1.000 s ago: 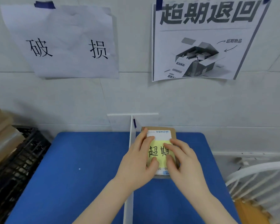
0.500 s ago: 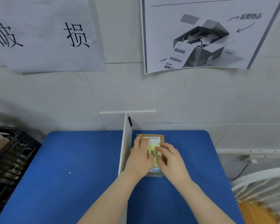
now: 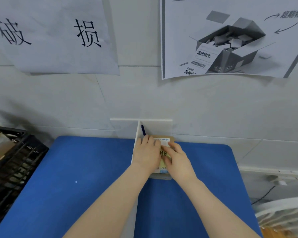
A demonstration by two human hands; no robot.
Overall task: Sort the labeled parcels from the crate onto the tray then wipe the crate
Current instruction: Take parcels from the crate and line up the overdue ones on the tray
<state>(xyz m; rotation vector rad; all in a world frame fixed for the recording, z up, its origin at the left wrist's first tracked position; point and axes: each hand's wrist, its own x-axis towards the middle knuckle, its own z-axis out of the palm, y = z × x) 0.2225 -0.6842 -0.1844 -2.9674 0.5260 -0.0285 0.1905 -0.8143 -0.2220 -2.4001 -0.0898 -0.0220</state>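
Two bare hands press flat on a brown parcel (image 3: 163, 176) lying on the blue tray (image 3: 93, 169), in the section right of the white divider (image 3: 136, 143). The left hand (image 3: 147, 154) covers the parcel's near-left side, fingers extended against the divider; the right hand (image 3: 178, 160) lies beside it, fingers spread over the yellow note (image 3: 163, 163) (its characters mostly hidden) and white label (image 3: 164, 141). Neither hand grasps; both rest open-palmed. Left of the hands sits a black crate (image 3: 15, 162).
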